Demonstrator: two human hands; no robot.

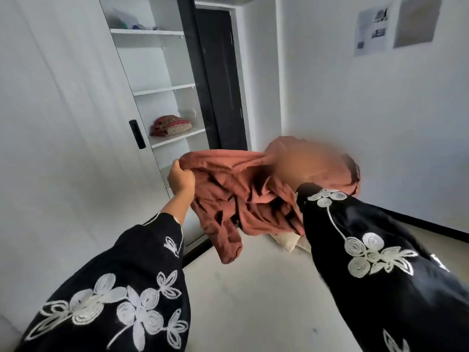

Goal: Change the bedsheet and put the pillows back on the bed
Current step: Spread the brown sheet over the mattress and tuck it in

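Only the head view here. My left hand (180, 177), mid-left of the frame, has its grip closed on a pinched-up edge of the rust-coloured bedsheet (241, 196). I reckon it's held by the edge like that so the rest can drop and shake loose. The sheet hangs bunched in the centre of the frame, held up in the air, and its lowest fold dangles toward the pale surface below. It's thin, soft fabric, heavily creased, with deep shadowy folds.

The right sleeve (355, 237), black with white embroidered flowers, reaches into the sheet from the lower right. The right hand itself is lost in a blurred patch, so I can't tell what its grip is doing.

Just under the sheet, bottom centre, a cream pillow (289, 242) pokes out, plump and slightly shiny. In the upper left, the open wardrobe has a folded red patterned cloth (171, 126) on one white shelf (177, 137).
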